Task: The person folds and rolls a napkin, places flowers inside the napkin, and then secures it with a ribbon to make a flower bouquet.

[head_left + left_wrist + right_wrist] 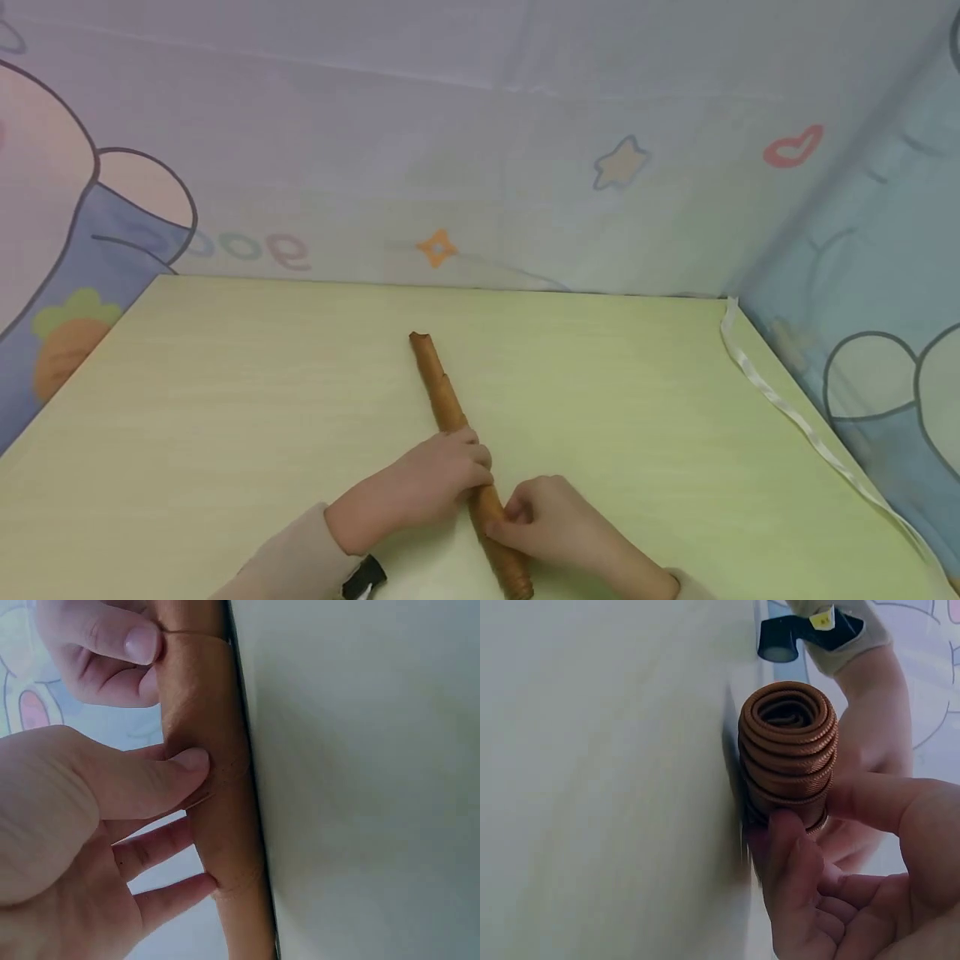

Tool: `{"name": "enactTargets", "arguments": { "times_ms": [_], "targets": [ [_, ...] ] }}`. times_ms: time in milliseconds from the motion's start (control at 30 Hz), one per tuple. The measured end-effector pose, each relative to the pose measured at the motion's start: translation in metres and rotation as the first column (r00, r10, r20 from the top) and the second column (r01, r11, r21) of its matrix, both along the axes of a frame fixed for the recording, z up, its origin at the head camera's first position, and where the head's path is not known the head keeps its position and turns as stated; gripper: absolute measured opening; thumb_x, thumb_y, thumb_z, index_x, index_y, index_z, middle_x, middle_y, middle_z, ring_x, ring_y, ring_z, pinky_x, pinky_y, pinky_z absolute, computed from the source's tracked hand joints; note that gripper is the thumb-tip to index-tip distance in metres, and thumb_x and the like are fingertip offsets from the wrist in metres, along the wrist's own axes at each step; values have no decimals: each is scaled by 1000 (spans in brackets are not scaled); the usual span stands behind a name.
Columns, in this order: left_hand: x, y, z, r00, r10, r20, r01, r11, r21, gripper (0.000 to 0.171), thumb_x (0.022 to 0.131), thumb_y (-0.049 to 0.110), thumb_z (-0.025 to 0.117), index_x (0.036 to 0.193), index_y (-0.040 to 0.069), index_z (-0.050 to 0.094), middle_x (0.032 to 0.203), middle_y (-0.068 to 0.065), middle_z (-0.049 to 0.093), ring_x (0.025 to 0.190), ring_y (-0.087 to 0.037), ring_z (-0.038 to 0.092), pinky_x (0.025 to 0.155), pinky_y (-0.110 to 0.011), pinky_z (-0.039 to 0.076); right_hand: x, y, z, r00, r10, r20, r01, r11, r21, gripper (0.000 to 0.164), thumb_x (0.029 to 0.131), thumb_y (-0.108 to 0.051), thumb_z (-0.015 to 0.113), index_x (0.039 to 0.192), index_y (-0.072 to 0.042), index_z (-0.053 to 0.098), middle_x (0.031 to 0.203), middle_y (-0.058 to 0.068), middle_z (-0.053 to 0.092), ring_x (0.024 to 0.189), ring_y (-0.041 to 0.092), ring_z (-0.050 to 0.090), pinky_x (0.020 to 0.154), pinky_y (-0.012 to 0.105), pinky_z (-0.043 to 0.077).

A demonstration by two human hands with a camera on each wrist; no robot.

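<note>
A long, thin roll of brown, slightly shiny cloth (435, 383) lies lengthwise on the table, slanting from the back middle toward the front. Around its middle, my left hand (435, 471) holds it, thumb on the near side and fingers over it. Closer to the front end, my right hand (551, 521) pinches the roll's right side between thumb and fingers. In the left wrist view, diagonal wrap edges cross the cloth roll (214, 697) beside the left thumb (187, 765). The right wrist view shows the coiled end (791, 750), layers stepped in a spiral around a hollow centre.
The pale yellow-green table (225, 400) meets a printed cloth backdrop (375, 150) at the back. A white ribbon-like strip (780, 400) runs along the right edge. A black wrist device (365, 577) sits at the left sleeve.
</note>
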State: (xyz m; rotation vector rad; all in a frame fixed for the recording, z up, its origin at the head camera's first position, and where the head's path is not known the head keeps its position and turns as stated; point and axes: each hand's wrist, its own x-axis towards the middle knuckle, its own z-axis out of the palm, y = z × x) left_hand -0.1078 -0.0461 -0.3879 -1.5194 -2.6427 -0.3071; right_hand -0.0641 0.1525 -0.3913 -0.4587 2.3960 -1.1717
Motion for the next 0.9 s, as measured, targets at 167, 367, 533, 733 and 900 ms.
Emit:
{"name": "enactTargets", "arguments": {
  "times_ms": [167,367,533,733,900],
  "targets": [
    [3,-1,0,1000,-22,12,21,998,60,23,74,-10,67,83,10,74,83,5,49,81,-10,47,75,-15,43,6,-4,0,999,-37,22,37,999,-16,25,85,-29,70,75,-7,66,59,-5,58,51,7,48,46,22,39],
    [7,-3,0,997,45,57,-51,994,99,15,78,-5,68,87,7,74,84,3,44,80,-12,41,75,-21,41,8,-4,-3,998,-49,49,51,998,-43,24,85,-27,71,79,-4,66,60,-2,60,52,8,51,47,23,42],
    [8,-5,-2,981,109,159,-123,989,85,17,82,0,69,95,9,74,87,2,54,81,-14,47,72,-23,42,10,-4,-5,994,-63,90,70,994,-79,24,83,-24,74,83,-2,66,64,0,63,54,10,56,50,24,46],
    [10,-10,0,925,94,367,-133,988,82,22,86,-2,64,106,4,71,88,-1,58,78,-8,51,70,-22,45,15,-5,-6,988,-76,136,91,990,-109,23,82,-22,76,84,-1,66,66,1,65,56,12,59,52,26,48],
    [12,-10,-2,882,80,464,-144,984,105,23,87,-3,61,108,1,70,91,-1,58,79,-7,49,72,-22,46,20,-5,-7,985,-69,161,90,988,-126,21,82,-21,76,82,-3,65,64,1,65,55,13,60,53,24,47]
  ]
}}
